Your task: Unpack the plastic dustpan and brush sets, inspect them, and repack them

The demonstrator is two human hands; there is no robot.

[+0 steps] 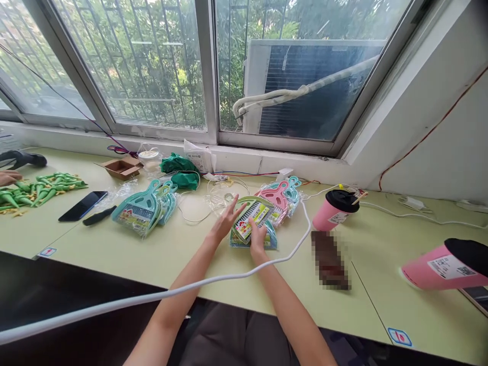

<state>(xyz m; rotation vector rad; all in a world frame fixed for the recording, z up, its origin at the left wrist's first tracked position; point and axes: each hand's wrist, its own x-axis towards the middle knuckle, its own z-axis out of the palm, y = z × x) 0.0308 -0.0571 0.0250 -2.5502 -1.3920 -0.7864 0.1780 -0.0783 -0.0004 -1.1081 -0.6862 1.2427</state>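
Note:
A green mini dustpan-and-brush set [253,216] with a printed label is tilted up in front of me. My right hand [258,236] grips its lower right side, the thumb lying over the label. Along the set's left edge, my left hand [227,219] has its fingers stretched out and spread, seemingly touching it. A blue-green set [271,239] in clear wrap lies beneath. Just behind are a pink set [277,195] and a blue set [293,190]. To the left sits a pile of wrapped blue-green dustpan sets [139,211].
A white cable [229,277] crosses in front of my forearms. On the right stand pink cups [331,211] with black lids, near a blurred dark object [331,260]. Leftward lie a phone [83,206], green pieces [46,189], a cardboard box [121,166] and another person's hand [9,177].

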